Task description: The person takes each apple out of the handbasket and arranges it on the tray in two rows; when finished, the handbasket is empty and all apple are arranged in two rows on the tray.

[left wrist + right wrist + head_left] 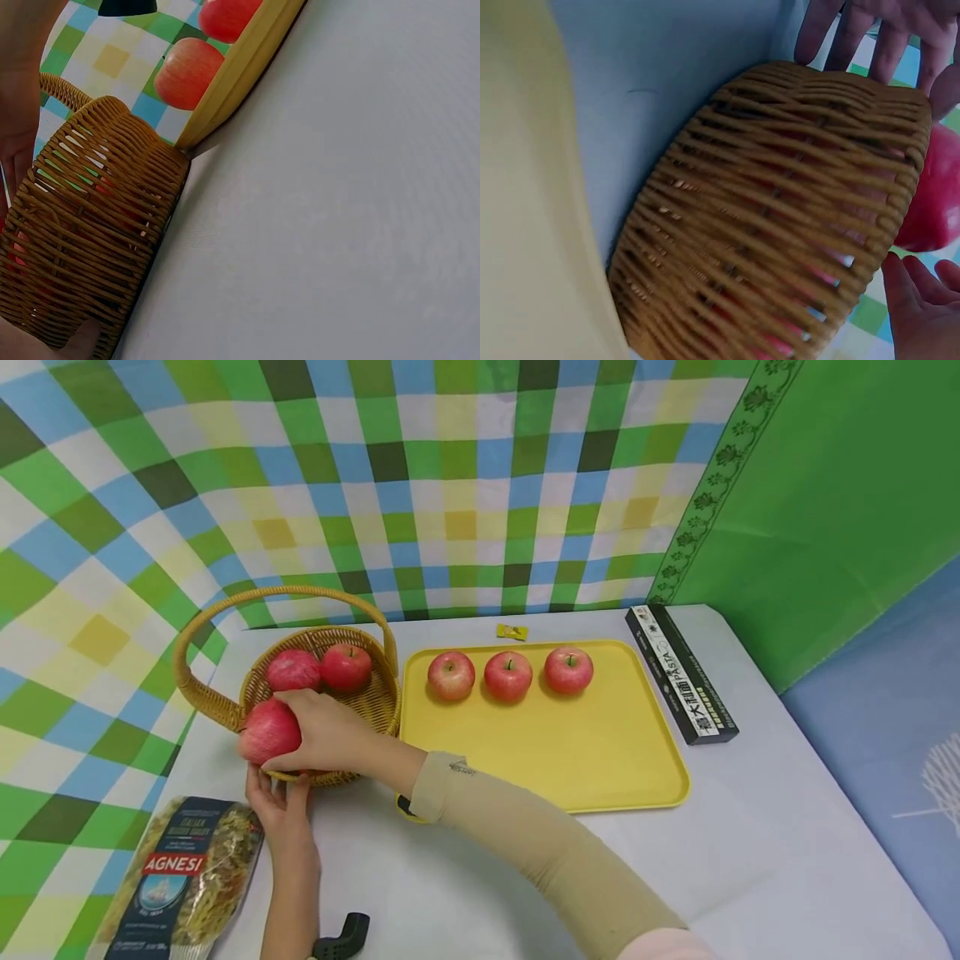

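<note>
Staged tabletop set: checked cloth backdrop point(420, 485), white table point(750, 827)

White table point(465, 868), covered with a pale cloth. Directly on it: a wicker basket point(375, 702) with an arched handle, where the hands meet; a yellow tray point(570, 752) just beside the basket, away from the grip; a black pasta box point(681, 672) beyond the tray's far side; a bag of Agnesi pasta point(183, 881) nearest the person, just beside the grip; a small yellow packet point(512, 631) behind the tray.
</note>
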Tool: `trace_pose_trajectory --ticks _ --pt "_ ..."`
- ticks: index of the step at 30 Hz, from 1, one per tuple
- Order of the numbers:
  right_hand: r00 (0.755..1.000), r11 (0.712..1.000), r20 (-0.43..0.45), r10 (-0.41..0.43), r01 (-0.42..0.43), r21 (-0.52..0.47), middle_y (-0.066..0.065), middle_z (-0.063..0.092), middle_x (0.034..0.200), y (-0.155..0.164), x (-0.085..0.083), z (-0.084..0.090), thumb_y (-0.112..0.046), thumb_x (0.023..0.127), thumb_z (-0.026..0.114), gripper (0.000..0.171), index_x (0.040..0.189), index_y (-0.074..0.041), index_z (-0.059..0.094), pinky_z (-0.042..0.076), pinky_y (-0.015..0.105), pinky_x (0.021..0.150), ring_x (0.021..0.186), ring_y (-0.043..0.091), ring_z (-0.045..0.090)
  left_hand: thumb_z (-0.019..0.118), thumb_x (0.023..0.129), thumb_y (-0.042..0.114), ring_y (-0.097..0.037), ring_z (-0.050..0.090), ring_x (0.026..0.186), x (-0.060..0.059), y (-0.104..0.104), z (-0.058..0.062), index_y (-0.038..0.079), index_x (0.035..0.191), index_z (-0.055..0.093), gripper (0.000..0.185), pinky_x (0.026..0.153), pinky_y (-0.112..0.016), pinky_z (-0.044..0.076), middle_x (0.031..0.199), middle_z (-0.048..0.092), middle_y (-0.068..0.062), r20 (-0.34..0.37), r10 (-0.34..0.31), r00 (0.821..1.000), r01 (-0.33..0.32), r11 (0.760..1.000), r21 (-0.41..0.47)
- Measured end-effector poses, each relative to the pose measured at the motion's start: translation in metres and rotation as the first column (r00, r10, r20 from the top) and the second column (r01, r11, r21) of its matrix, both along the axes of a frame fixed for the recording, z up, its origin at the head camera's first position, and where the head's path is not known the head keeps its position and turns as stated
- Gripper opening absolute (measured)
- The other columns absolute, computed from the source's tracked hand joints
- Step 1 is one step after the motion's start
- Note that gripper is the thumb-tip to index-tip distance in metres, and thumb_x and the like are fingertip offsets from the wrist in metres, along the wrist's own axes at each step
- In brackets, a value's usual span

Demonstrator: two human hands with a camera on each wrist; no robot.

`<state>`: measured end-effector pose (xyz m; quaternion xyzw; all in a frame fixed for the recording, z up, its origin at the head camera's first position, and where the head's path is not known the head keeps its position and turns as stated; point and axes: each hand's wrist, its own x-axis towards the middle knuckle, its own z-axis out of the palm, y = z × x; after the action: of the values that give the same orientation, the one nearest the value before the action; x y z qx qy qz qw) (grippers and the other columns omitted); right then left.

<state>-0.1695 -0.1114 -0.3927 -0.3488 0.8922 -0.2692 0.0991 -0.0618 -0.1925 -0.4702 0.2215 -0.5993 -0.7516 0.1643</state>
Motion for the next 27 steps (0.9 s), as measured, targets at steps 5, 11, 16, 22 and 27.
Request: trace_pose_trajectory --ticks 5,11,16,22,27 --pt "1.0 0.999 -0.022 -0.007 0.008 0.035 -0.012 0.044 0.137 -0.01 0.001 0.0 -0.059 0.078 0.069 0.085 0.147 -0.021 0.036 0.041 0.017 0.096 0.12 0.003 0.042 0.057 0.097 0.017 -0.019 0.004 0.146 0.0 -0.001 0.002 0.032 0.153 0.005 0.077 0.114 -0.031 0.024 0.16 0.002 0.007 -0.008 0.002 1.0 -0.003 1.0 -0.005" --pt "0.999 0.998 -0.033 -0.029 0.031 0.053 -0.01 0.044 0.136 -0.016 -0.001 -0.006 -0.058 0.079 0.069 0.085 0.146 -0.02 0.035 0.04 0.017 0.097 0.119 0.003 0.044 0.056 0.098 0.019 -0.017 0.001 0.146 -0.002 -0.002 -0.002 0.033 0.153 0.004 0.077 0.115 -0.03 0.022 0.159 0.001 0.009 0.002 0.008 1.0 -0.008 1.0 -0.023" --pt "0.999 0.998 -0.004 -0.052 0.052 -0.019 -0.011 0.049 0.128 -0.017 -0.002 -0.011 -0.057 0.077 0.071 0.08 0.141 -0.018 0.041 0.042 0.014 0.091 0.113 0.001 0.047 0.056 0.098 0.017 -0.017 0.003 0.146 -0.002 -0.001 -0.003 0.033 0.153 0.005 0.077 0.114 -0.03 0.023 0.159 0.002 0.007 -0.01 0.018 1.0 -0.018 1.0 -0.024" --pt "0.998 0.994 0.014 -0.068 0.069 -0.088 -0.012 0.052 0.123 -0.013 -0.002 -0.014 -0.055 0.076 0.073 0.077 0.138 -0.019 0.045 0.043 0.012 0.087 0.108 -0.001 0.049 0.056 0.097 0.013 -0.018 0.005 0.145 -0.002 0.001 -0.003 0.031 0.153 0.006 0.077 0.114 -0.029 0.025 0.159 0.002 0.005 -0.035 0.023 0.999 -0.023 1.0 -0.015" --pt "0.997 0.991 -0.006 -0.072 0.07 -0.11 -0.01 0.052 0.126 -0.004 0.0 -0.013 -0.055 0.075 0.073 0.079 0.139 -0.018 0.044 0.043 0.014 0.09 0.11 0.001 0.049 0.057 0.097 0.014 -0.018 0.004 0.145 -0.002 -0.001 -0.003 0.031 0.153 0.005 0.078 0.114 -0.029 0.024 0.159 0.001 0.005 -0.021 0.02 1.0 -0.021 1.0 -0.023"
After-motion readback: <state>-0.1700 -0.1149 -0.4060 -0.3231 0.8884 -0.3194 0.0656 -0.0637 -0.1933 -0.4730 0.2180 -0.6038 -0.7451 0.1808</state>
